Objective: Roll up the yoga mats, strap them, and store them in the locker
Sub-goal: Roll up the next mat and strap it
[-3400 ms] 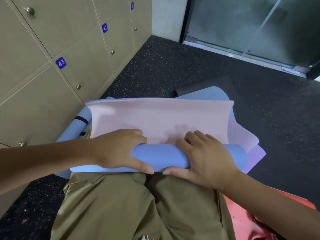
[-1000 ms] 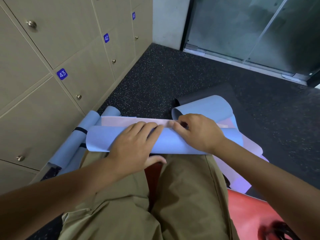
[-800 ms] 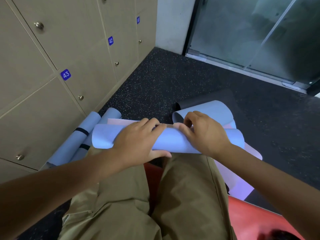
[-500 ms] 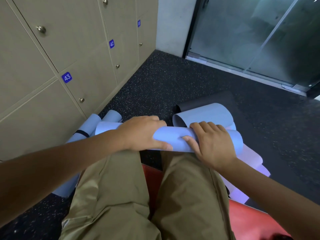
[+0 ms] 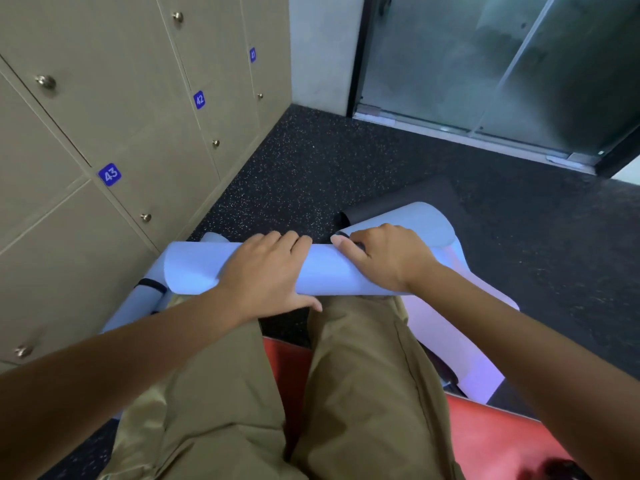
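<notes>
A light blue yoga mat (image 5: 194,268), rolled into a tube, lies across my knees. My left hand (image 5: 266,275) wraps over the middle of the roll, fingers over the top and thumb underneath. My right hand (image 5: 384,258) grips the roll further right, its fingers curled over the far side. Beyond my right hand a loose blue mat (image 5: 426,220) curls up, with a pale pink mat (image 5: 450,327) spread under it. By the lockers lies a rolled blue mat (image 5: 138,299) with a black strap (image 5: 152,284) around it.
Beige lockers (image 5: 114,109) numbered 43, 42 and 41 line the left wall, all doors closed. A dark mat (image 5: 415,195) lies on the speckled black floor. Glass doors (image 5: 502,64) stand at the back. Something red (image 5: 491,441) lies under my legs.
The pink flat part of the mat has been rolled in; the roll has grown and travelled away from my body. Both hands shifted their hold on the tube.
</notes>
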The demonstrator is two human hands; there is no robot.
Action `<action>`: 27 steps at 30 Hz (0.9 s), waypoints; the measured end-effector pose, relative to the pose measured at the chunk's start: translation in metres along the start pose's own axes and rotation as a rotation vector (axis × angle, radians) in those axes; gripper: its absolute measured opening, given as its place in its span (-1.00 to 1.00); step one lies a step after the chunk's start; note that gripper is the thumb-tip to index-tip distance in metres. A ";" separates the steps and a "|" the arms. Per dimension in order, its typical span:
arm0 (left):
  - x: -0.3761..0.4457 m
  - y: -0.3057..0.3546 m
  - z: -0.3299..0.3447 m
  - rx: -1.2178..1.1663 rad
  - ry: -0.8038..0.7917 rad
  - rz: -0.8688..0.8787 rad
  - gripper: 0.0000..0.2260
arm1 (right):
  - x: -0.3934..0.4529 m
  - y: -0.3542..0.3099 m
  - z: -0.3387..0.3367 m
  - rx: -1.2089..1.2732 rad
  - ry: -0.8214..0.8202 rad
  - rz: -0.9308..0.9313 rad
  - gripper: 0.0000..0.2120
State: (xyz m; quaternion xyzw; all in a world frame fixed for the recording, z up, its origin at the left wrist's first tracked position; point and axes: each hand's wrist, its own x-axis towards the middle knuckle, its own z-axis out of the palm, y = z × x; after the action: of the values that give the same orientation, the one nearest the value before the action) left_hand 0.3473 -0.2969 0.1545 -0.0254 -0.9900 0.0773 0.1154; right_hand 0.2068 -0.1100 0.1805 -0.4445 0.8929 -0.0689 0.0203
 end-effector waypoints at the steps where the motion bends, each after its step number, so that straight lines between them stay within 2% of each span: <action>1: 0.004 -0.001 -0.001 -0.006 -0.011 -0.007 -0.13 | 0.004 0.001 -0.002 0.025 -0.039 0.007 -0.41; 4: 0.014 -0.003 -0.005 -0.032 -0.052 -0.009 -0.24 | 0.013 0.007 -0.004 0.048 -0.107 0.025 -0.35; 6: 0.019 -0.003 -0.008 -0.037 -0.087 -0.024 -0.27 | 0.016 0.011 -0.003 -0.002 -0.088 0.025 -0.29; 11: 0.037 -0.012 -0.014 -0.118 -0.229 -0.130 -0.25 | 0.005 0.020 -0.005 -0.169 0.134 0.065 -0.31; 18: 0.057 -0.034 -0.036 -0.275 -0.238 -0.207 -0.29 | -0.008 0.053 -0.046 -0.288 0.399 0.066 -0.34; 23: 0.069 -0.035 -0.062 -0.448 -0.171 -0.253 -0.46 | -0.009 0.055 -0.100 0.028 0.648 0.106 -0.42; 27: 0.074 -0.036 -0.070 -0.699 -0.104 -0.292 -0.46 | -0.008 0.048 -0.128 0.407 0.782 0.162 -0.45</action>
State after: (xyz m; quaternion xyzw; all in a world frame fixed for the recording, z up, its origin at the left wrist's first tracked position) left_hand 0.2907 -0.3167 0.2438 0.0821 -0.9543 -0.2812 0.0590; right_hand 0.1614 -0.0615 0.3007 -0.3009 0.8336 -0.4041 -0.2265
